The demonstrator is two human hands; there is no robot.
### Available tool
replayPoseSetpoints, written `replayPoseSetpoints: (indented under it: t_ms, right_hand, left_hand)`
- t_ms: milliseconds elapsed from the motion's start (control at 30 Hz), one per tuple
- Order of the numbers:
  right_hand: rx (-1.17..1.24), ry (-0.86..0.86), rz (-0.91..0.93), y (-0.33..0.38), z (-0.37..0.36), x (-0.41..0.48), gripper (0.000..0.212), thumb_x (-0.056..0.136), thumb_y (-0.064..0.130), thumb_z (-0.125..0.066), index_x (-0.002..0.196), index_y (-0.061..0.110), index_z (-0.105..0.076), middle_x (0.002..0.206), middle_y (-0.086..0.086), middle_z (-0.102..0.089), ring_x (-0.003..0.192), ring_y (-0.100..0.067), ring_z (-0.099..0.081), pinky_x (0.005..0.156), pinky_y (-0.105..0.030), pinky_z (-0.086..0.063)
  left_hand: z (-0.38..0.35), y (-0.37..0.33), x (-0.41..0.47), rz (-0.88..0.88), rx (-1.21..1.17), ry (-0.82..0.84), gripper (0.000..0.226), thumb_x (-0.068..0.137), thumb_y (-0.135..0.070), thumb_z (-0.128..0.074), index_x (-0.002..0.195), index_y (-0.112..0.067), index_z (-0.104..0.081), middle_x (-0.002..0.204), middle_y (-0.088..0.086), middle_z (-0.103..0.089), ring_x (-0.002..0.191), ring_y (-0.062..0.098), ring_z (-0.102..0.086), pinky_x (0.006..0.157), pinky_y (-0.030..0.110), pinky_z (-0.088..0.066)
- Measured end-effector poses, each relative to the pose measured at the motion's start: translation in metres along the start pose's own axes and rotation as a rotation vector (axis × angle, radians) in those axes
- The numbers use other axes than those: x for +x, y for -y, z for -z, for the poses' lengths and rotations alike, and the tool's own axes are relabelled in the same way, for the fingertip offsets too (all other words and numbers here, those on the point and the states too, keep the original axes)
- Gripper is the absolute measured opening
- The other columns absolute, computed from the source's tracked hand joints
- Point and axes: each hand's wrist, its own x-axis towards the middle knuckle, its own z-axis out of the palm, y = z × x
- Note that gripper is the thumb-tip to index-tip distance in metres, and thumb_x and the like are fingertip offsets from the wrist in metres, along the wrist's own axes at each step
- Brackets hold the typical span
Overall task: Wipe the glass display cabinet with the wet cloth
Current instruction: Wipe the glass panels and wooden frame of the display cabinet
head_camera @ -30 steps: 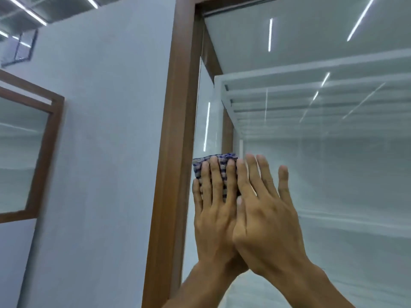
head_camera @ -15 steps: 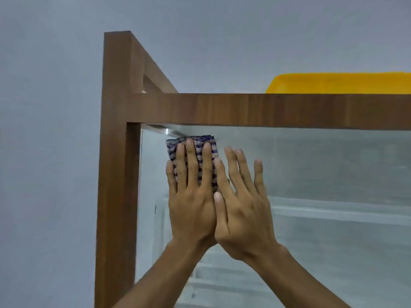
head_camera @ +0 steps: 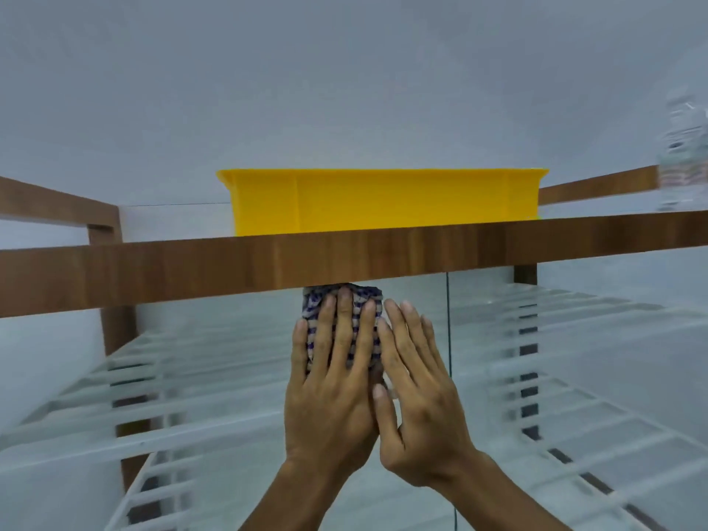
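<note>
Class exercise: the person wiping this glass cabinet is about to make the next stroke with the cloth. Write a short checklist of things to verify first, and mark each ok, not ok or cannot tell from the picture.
1. Checked cloth lies flat against the glass front: ok.
2. Left hand presses on the cloth, fingers spread: ok.
3. Right hand backs it up beside the left, its thumb over the left hand's edge: ok.
4. Room to go higher: not ok, the cloth already meets the wooden top rail; the stroke must go sideways or down.
5. Yellow tub on top stands clear of the hands: ok.
6. Cloth wet enough: cannot tell.
</note>
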Motion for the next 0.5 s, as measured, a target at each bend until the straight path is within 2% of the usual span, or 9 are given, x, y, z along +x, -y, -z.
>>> replayPoseSetpoints:
  t_ms: [67, 167, 233, 333, 400, 500]
  right_hand:
    - [0.025, -0.021, 0.027, -0.029, 0.024, -0.006, 0.061, 0.092, 0.011, -0.048, 0.149, -0.008, -0.038, 0.163, -0.023, -0.029, 0.155, -0.038, -0.020, 0.125, -0.056, -0.023]
    - [0.042, -0.061, 0.061, -0.079, 0.058, -0.008, 0.061, 0.090, 0.007, -0.048, 0.149, -0.007, -0.039, 0.162, -0.026, -0.029, 0.155, -0.041, -0.019, 0.124, -0.059, -0.021]
    - [0.017, -0.065, 0.057, -0.117, 0.078, -0.008, 0.063, 0.090, 0.007, -0.048, 0.151, -0.006, -0.036, 0.163, -0.025, -0.027, 0.155, -0.041, -0.018, 0.124, -0.062, -0.020]
    - [-0.032, -0.024, 0.058, -0.165, 0.100, -0.013, 0.064, 0.090, 0.007, -0.047, 0.153, -0.004, -0.035, 0.166, -0.022, -0.024, 0.156, -0.040, -0.016, 0.124, -0.063, -0.018]
    - [-0.039, 0.015, 0.083, -0.187, 0.106, -0.019, 0.064, 0.092, 0.009, -0.047, 0.154, 0.000, -0.035, 0.166, -0.020, -0.023, 0.156, -0.037, -0.016, 0.126, -0.059, -0.016]
    - [-0.049, 0.072, 0.093, -0.207, 0.105, -0.027, 0.060, 0.097, 0.015, -0.045, 0.156, 0.005, -0.035, 0.168, -0.017, -0.022, 0.157, -0.033, -0.016, 0.127, -0.054, -0.014]
  left_hand:
    - [-0.011, -0.026, 0.016, 0.032, -0.040, -0.048, 0.064, 0.105, -0.036, -0.035, 0.162, -0.009, -0.027, 0.171, 0.016, -0.017, 0.160, 0.031, -0.012, 0.129, 0.051, -0.009]
    - [-0.021, -0.076, 0.037, 0.241, -0.278, -0.199, 0.053, 0.109, -0.025, -0.031, 0.158, -0.005, -0.034, 0.167, 0.016, -0.029, 0.158, 0.030, -0.020, 0.130, 0.047, -0.012]
    - [-0.029, -0.118, 0.049, 0.295, -0.391, -0.226, 0.054, 0.108, -0.022, -0.033, 0.158, -0.002, -0.030, 0.168, 0.017, -0.025, 0.159, 0.030, -0.016, 0.130, 0.047, -0.013]
    - [-0.043, -0.160, 0.061, 0.375, -0.290, -0.211, 0.058, 0.109, -0.025, -0.034, 0.160, 0.000, -0.024, 0.170, 0.018, -0.012, 0.160, 0.034, -0.007, 0.130, 0.049, -0.011]
    - [-0.049, -0.168, 0.062, 0.416, -0.176, -0.215, 0.060, 0.107, -0.024, -0.038, 0.159, 0.002, -0.025, 0.170, 0.020, -0.012, 0.159, 0.036, -0.008, 0.129, 0.052, -0.013]
    - [-0.050, -0.172, 0.054, 0.286, -0.047, -0.174, 0.058, 0.107, -0.023, -0.039, 0.157, 0.005, -0.030, 0.169, 0.021, -0.016, 0.159, 0.035, -0.010, 0.129, 0.052, -0.012]
